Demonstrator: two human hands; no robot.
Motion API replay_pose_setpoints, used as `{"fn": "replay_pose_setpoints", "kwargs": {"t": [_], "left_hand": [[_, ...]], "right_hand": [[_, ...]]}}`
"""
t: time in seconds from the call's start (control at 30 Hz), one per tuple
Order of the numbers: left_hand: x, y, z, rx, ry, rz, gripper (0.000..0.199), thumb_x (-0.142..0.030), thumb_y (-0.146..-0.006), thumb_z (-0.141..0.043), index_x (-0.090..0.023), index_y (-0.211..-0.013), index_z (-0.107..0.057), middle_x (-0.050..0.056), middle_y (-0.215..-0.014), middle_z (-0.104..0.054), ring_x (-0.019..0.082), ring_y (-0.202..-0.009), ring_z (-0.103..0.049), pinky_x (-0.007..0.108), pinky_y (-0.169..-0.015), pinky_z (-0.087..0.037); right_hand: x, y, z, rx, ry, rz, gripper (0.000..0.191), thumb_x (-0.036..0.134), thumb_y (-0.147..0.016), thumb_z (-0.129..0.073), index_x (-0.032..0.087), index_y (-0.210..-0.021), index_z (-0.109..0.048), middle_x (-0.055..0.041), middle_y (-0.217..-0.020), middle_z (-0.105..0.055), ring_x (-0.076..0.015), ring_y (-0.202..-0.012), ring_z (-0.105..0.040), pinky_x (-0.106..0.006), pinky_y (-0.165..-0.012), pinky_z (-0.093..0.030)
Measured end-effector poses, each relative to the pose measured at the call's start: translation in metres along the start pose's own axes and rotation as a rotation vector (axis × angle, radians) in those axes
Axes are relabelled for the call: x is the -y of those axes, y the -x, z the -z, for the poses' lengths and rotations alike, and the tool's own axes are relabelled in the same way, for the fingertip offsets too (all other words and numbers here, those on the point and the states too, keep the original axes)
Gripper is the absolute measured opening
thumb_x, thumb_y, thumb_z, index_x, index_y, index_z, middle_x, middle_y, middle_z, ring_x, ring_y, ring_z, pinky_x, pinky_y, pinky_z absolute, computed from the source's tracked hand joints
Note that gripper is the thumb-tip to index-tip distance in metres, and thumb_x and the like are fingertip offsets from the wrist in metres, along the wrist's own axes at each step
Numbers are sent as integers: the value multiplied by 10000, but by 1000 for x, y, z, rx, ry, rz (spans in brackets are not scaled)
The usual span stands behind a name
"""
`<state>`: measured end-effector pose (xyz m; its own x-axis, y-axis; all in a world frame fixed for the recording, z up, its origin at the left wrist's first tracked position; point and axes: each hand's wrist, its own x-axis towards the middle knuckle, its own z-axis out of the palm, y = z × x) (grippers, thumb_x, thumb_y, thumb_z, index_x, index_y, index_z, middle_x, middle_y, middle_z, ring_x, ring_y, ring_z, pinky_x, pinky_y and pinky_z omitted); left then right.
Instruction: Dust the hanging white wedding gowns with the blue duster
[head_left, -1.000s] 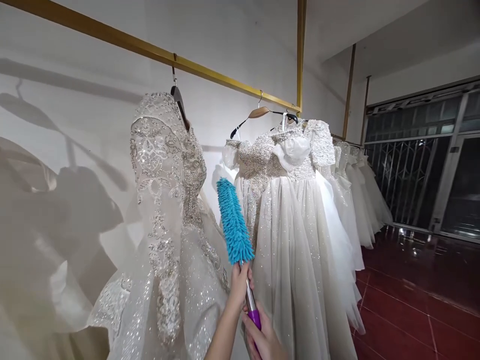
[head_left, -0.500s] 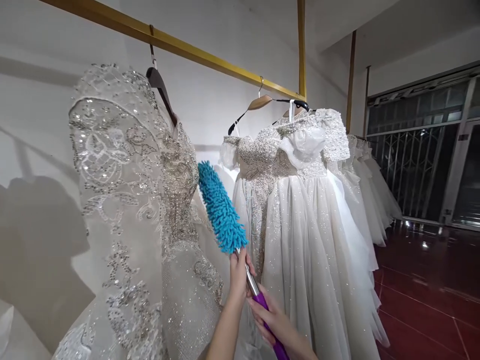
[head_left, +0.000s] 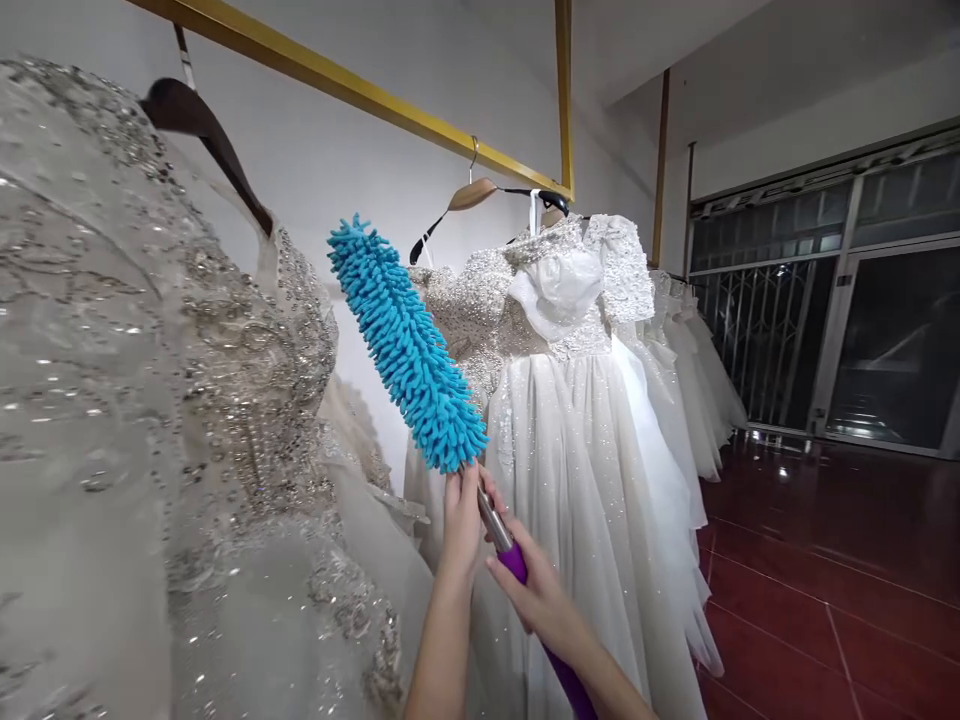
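Note:
A duster with a fluffy blue head (head_left: 409,345) slants up and to the left between the dresses. My left hand (head_left: 463,515) is closed round its metal shaft, just beneath the blue head. Lower down, my right hand (head_left: 532,575) grips the purple handle. Close on the left hangs a beaded, sequined white dress (head_left: 255,400) on a dark hanger (head_left: 210,130). The duster's head stands out in front of the gap between it and a white gown with a fabric flower (head_left: 577,430). I cannot tell whether the head touches any fabric.
A yellow metal rail (head_left: 337,85) runs overhead along the white wall and carries the hangers. More pale gowns (head_left: 705,370) hang farther back. Dark red tiles (head_left: 780,590) cover the floor at right, leading to glass doors and a folding metal gate (head_left: 780,330).
The duster's head has come away from the beaded dress, moving up and left and nearer to me. My view has shifted closer to that dress. Both hands keep their hold.

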<state>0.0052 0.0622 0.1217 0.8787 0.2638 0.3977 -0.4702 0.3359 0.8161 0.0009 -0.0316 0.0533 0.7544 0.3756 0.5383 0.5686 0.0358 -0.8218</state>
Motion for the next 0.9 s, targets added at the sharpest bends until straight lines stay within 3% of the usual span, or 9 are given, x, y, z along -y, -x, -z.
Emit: {"fn": "replay_pose_setpoints", "kwargs": {"t": [0.07, 0.13, 0.2, 0.3, 0.4, 0.5, 0.67, 0.77, 0.9], "left_hand": [[7, -31, -16, 27, -11, 25, 331, -520, -776, -544, -216, -706, -434, -75, -543, -463, 67, -342, -427, 182, -287, -254], [17, -62, -30, 14, -12, 37, 305, -483, -762, -571, -216, -704, -435, -72, -555, -478, 74, -374, -462, 188, -326, -320], [33, -88, -40, -31, 1, 26, 283, -458, -763, -571, -220, -707, -429, -79, -563, -474, 72, -408, -484, 189, -377, -369], [66, -108, -43, -103, 13, 29, 302, -479, -740, -575, -224, -720, -414, -93, -551, -458, 67, -400, -471, 190, -385, -363], [101, -105, -43, -165, 14, 62, 388, -521, -650, -635, -223, -720, -396, -109, -509, -435, 70, -359, -434, 199, -365, -345], [115, -86, -58, -193, 28, 31, 400, -540, -658, -617, -220, -694, -380, -116, -510, -409, 58, -359, -408, 201, -389, -355], [97, -69, -119, -46, 46, -146, 349, -489, -770, -542, -222, -642, -358, -99, -525, -382, 59, -387, -394, 209, -442, -368], [101, -74, -149, 118, -37, -89, 364, -518, -770, -530, -219, -617, -389, -78, -524, -399, 72, -399, -405, 226, -452, -373], [153, -66, -161, 85, -48, 34, 410, -586, -742, -544, -218, -623, -408, -74, -524, -409, 70, -399, -389, 228, -452, -371]], "right_hand": [[-4, -25, 22, 33, -57, -65, 238, 392, -856, -490, 232, -1032, -495, 59, -660, -493, -72, -383, -403, -197, -327, -338], [-13, -51, 44, 72, -102, -113, 205, 388, -861, -472, 228, -989, -455, 120, -521, -375, -41, -280, -265, -172, -255, -216], [-26, -72, 62, 107, -97, -121, 169, 363, -856, -465, 222, -943, -433, 152, -446, -303, -39, -257, -246, -155, -255, -214], [-53, -85, 81, 185, -84, -162, 179, 363, -840, -463, 217, -935, -421, 158, -430, -323, -46, -251, -267, -151, -243, -228], [-76, -76, 97, 228, -51, -191, 180, 358, -838, -436, 209, -938, -418, 138, -497, -359, -52, -252, -273, -175, -231, -225], [-83, -60, 119, 224, 0, -142, 214, 328, -832, -465, 205, -1007, -452, 101, -587, -381, -69, -339, -336, -200, -310, -280], [-70, -54, 169, 186, 201, 97, 218, 348, -886, -423, 221, -1056, -474, 38, -657, -461, -152, -573, -451, -261, -533, -367], [-72, -51, 191, 77, 205, 102, 277, 355, -896, -412, 210, -1125, -468, -7, -750, -557, -197, -701, -542, -289, -626, -433], [-116, -23, 209, -30, 131, -9, 383, 362, -866, -469, 230, -1225, -490, -74, -973, -671, -230, -828, -626, -330, -753, -497]]}}
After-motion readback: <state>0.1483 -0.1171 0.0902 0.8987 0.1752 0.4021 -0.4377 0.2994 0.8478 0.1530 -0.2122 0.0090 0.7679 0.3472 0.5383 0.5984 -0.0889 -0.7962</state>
